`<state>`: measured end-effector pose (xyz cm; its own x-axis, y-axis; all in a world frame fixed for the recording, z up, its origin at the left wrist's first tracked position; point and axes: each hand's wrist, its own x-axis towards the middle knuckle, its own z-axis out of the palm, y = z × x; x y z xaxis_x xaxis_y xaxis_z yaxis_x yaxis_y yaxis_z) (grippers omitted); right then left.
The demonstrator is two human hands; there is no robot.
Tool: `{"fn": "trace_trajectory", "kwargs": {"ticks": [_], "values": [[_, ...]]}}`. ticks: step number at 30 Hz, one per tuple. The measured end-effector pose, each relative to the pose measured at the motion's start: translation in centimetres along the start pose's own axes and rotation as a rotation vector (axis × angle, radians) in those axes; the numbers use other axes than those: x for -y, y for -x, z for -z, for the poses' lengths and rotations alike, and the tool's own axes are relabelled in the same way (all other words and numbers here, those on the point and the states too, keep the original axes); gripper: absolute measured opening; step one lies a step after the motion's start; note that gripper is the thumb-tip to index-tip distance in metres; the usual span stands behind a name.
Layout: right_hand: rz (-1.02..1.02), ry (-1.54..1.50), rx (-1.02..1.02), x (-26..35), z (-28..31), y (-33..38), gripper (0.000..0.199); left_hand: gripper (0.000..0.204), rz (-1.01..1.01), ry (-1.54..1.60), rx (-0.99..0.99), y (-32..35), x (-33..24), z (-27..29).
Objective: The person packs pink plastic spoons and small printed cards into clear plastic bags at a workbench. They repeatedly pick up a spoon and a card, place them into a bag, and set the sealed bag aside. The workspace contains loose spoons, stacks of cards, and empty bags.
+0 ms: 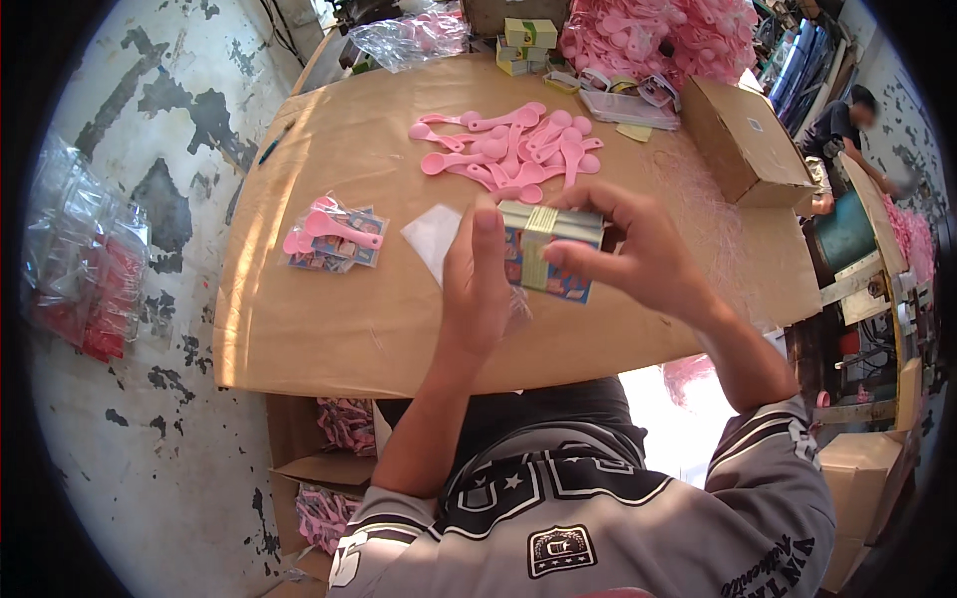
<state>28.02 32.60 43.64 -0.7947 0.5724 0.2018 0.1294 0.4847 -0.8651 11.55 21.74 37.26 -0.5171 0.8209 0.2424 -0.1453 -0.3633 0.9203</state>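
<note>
Above the near middle of the table I hold a thick stack of printed blue cards (pixel 572 283) with a yellowish band around its middle. My left hand (pixel 477 274) grips its left end, thumb pointing up. My right hand (pixel 643 249) closes on the right side, its thumb on the band and its fingers behind. Beyond my hands lies a loose pile of pink plastic scoops (pixel 518 148). Under my left hand is a small clear bag (pixel 432 239), partly hidden. To the left, pink scoops and blue cards lie in clear packets (pixel 337 235).
The brown-covered table (pixel 299 349) has a cardboard box (pixel 748 140) at its right. At the back stand banded card stacks (pixel 526 45) and a big heap of bagged pink scoops (pixel 658 40). A pen (pixel 275 144) lies at the left edge. Another person (pixel 837 135) sits at far right.
</note>
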Motion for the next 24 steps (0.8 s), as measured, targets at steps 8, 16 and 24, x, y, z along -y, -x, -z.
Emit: {"fn": "trace_trajectory", "kwargs": {"ticks": [8, 16, 24], "values": [[0.045, -0.129, -0.106, 0.2, -3.5, 4.4, 0.068, 0.054, 0.158, 0.223, -0.196, 0.8, -0.3, -0.7], [0.001, -0.618, -0.071, -0.5, -4.7, 5.2, 0.057, 0.052, 0.226, 0.415, -0.095, 1.4, 0.8, -0.3], [-0.115, -0.858, -0.007, -3.0, -4.2, 5.6, 0.029, 0.055, 0.42, 0.719, 0.116, 1.8, 2.0, -0.2]]}}
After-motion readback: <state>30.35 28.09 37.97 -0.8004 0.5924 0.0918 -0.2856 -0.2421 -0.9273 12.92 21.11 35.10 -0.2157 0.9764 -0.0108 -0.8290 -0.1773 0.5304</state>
